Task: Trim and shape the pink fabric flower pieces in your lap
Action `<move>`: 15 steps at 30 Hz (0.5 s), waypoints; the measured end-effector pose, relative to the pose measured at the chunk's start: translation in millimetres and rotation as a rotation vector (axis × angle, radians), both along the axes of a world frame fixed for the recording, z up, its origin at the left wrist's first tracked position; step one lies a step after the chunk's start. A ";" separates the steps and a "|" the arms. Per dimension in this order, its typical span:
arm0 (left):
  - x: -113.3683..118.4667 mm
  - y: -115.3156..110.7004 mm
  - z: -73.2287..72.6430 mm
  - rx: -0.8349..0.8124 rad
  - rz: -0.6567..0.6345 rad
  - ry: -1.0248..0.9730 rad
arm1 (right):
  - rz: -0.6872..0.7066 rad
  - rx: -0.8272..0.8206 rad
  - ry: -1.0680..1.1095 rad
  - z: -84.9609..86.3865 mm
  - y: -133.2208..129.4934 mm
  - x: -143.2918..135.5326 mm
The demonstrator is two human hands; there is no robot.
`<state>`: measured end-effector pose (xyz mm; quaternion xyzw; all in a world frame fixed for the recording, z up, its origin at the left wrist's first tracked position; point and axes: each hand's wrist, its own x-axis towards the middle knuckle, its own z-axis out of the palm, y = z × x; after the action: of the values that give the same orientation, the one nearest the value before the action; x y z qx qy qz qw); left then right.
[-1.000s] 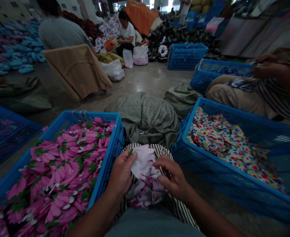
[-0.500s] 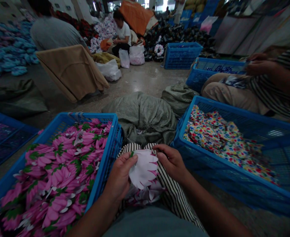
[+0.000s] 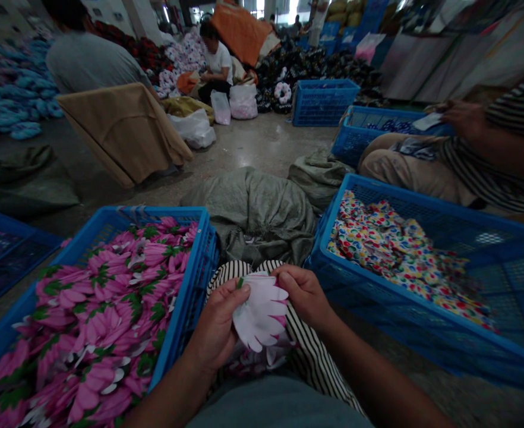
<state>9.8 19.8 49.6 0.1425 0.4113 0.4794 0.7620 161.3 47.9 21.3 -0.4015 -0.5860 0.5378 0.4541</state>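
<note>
In front of my lap, my left hand pinches a fabric flower piece between thumb and fingers. Its white underside faces up, with pointed petals along the right and lower edges and pink showing behind them. A bit of green shows beside my left thumb. My right hand is closed at the upper right edge of the piece, thumb and forefinger pressed together there. More pink and white pieces lie on my lap below, partly hidden by the held one.
A blue crate of pink and green flower pieces stands at my left. Another blue crate with colourful printed fabric is at my right. Grey-green sacks lie ahead. A co-worker in stripes sits at the right.
My right hand has closed its fingers at the upper edge of the flower piece, where before they were apart. The view has shifted slightly. The co-worker at right now holds a pale piece.
</note>
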 end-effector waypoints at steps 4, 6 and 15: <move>-0.4 -1.6 -1.8 0.023 -0.002 0.030 | -0.058 -0.210 0.241 -0.1 1.6 -2.8; -1.6 -2.2 -2.6 0.030 0.005 0.060 | -0.115 -0.265 0.352 -2.1 3.7 0.3; -0.5 1.0 -3.6 0.029 0.022 0.069 | 0.087 -0.556 0.460 -13.0 -13.2 1.2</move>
<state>9.3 20.8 46.0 0.1654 0.4319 0.4886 0.7399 162.6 34.7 8.3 -0.3529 -0.3162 0.7716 0.4243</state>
